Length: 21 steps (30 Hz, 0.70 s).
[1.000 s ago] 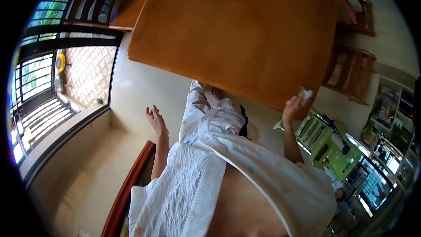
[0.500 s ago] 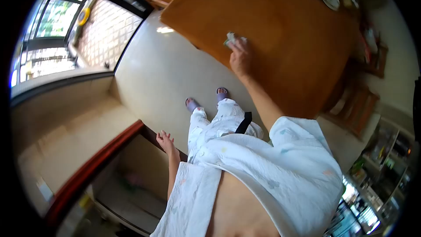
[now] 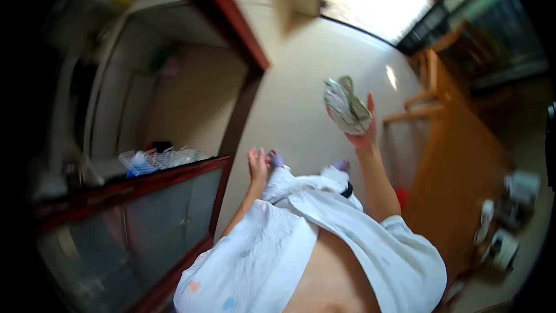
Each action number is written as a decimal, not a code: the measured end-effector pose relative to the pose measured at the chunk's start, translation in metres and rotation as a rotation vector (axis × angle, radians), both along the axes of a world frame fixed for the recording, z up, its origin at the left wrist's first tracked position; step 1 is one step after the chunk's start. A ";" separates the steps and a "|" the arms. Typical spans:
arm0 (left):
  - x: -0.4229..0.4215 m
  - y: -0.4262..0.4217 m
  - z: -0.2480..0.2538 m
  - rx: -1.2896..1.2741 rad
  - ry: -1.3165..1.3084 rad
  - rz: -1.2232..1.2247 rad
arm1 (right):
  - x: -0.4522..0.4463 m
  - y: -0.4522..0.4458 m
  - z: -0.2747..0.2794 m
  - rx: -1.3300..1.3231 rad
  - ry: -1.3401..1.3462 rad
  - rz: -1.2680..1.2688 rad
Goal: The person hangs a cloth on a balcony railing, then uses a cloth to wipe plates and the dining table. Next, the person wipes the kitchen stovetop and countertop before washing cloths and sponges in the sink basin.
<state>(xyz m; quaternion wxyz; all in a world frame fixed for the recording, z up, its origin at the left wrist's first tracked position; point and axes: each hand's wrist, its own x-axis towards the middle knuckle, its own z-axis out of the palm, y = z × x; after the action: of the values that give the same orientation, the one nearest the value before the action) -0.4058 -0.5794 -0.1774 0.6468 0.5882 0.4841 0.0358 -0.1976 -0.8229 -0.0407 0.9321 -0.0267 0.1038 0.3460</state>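
My right hand [image 3: 362, 133] holds a crumpled white and green cloth [image 3: 347, 106] out in front of me, above the pale floor [image 3: 301, 101]. The cloth lies across the palm and hides part of the fingers; one finger or thumb sticks up beside it. Lower and to the left, my left hand [image 3: 258, 163] hangs near my lap with its fingers apart and nothing in it. The wooden table [image 3: 449, 179] stands to the right of my right arm.
A dark red door frame [image 3: 229, 17] and a glass-fronted cabinet [image 3: 145, 229] with a white wire rack [image 3: 165, 159] on top are at left. Wooden chairs [image 3: 428, 90] stand at right. A bright doorway [image 3: 373, 0] lies ahead.
My body has turned left, away from the table. My right hand has come off the tabletop and lifted the cloth, which now shows larger. The cabinet has come into view.
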 end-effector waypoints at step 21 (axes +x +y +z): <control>-0.004 0.338 -0.047 -0.107 -0.146 0.501 | 0.103 0.507 -0.060 -0.677 -0.469 0.527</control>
<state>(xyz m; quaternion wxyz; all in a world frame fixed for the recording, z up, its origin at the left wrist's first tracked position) -0.4099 -0.2409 -0.2243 0.6811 0.4110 0.5679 0.2113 -0.0943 -0.3162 -0.1003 0.7502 -0.4308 -0.0127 0.5014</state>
